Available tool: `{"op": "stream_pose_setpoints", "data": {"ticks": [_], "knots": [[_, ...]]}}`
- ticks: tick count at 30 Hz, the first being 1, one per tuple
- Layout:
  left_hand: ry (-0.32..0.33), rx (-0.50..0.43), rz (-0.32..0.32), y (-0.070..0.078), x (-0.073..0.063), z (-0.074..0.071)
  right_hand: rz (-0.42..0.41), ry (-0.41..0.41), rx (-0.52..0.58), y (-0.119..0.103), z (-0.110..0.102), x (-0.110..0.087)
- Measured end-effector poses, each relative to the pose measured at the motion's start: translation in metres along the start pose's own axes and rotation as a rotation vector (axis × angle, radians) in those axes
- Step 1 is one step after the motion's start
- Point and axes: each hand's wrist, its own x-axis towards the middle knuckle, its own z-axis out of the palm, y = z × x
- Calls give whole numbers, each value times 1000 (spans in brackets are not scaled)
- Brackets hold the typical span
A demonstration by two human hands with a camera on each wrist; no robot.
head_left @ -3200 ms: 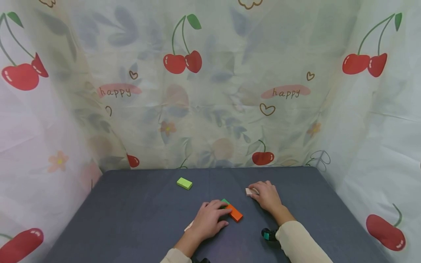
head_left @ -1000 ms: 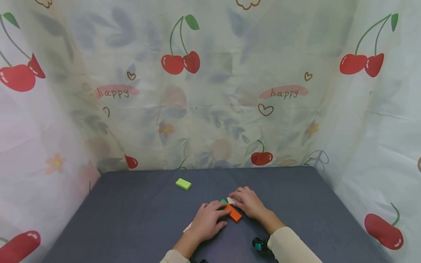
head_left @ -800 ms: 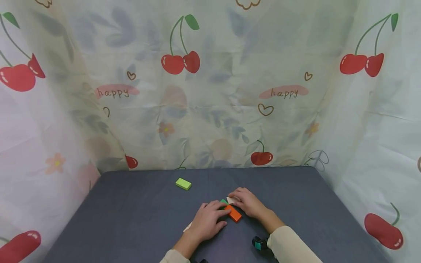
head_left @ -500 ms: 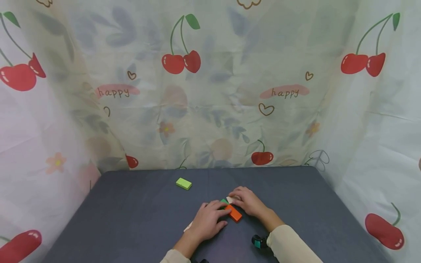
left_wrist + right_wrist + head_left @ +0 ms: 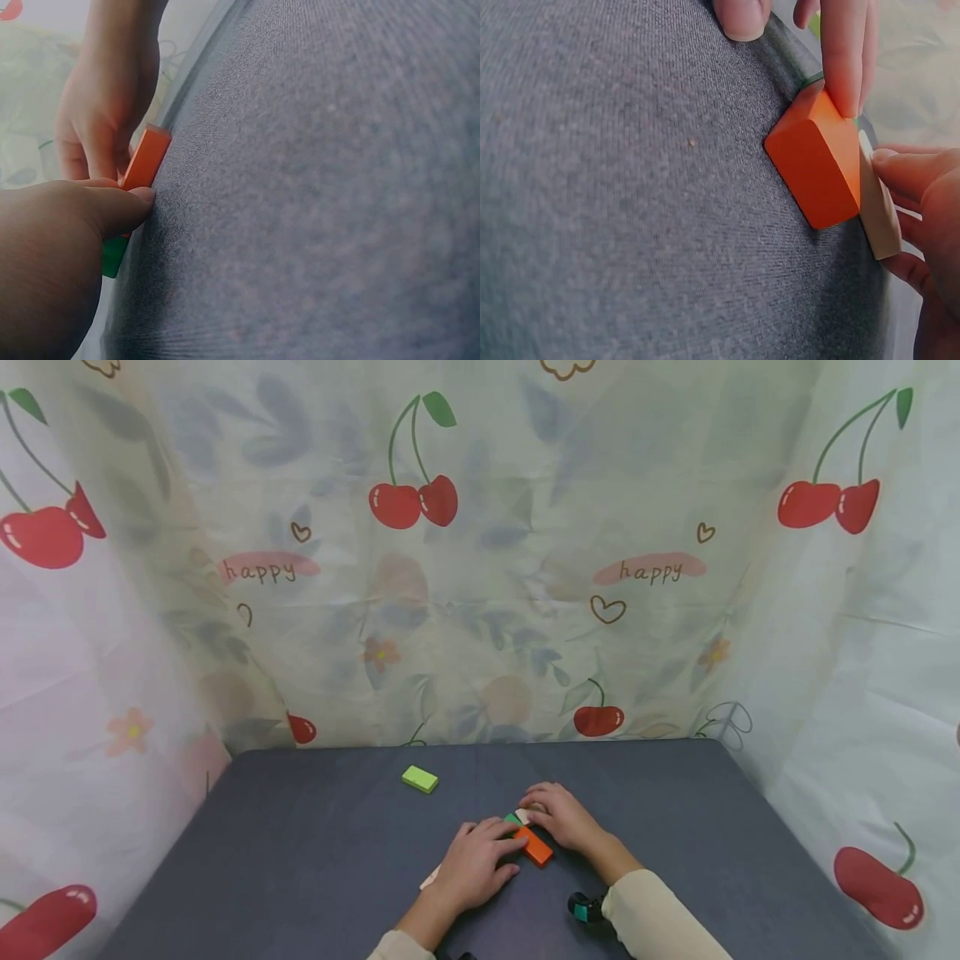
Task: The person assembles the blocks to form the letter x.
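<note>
An orange block [image 5: 535, 847] lies on the dark cloth, end to end with a green block [image 5: 513, 820] that is mostly hidden under fingers. My left hand [image 5: 477, 864] rests over them from the left. Its index fingertip presses the orange block's top in the right wrist view, while its thumb stays apart near the cloth. Just beyond them, my right hand [image 5: 566, 818] pinches a flat cream block [image 5: 877, 206] between thumb and fingers. That block stands close along the far side of the orange one, and part of it is covered by the hand.
A lime-green block [image 5: 420, 779] lies farther back on the dark cloth-covered table [image 5: 322, 835]. Another pale piece [image 5: 430, 877] shows partly behind the left wrist. A cherry-printed curtain [image 5: 480, 568] encloses the back and sides.
Over the last three seconds my right hand has brought the cream block leftward to the green and orange blocks. Since a second ago it has shifted only slightly. The left hand stays in place.
</note>
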Motion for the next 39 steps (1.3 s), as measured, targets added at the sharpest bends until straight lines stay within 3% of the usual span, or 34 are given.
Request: {"op": "stream_pose_setpoints", "data": {"ticks": [26, 39], "knots": [[17, 0, 17, -1, -1, 0, 73, 7, 56, -5, 5, 5], [23, -19, 6, -2, 0, 1, 53, 99, 65, -4, 1, -3]]}}
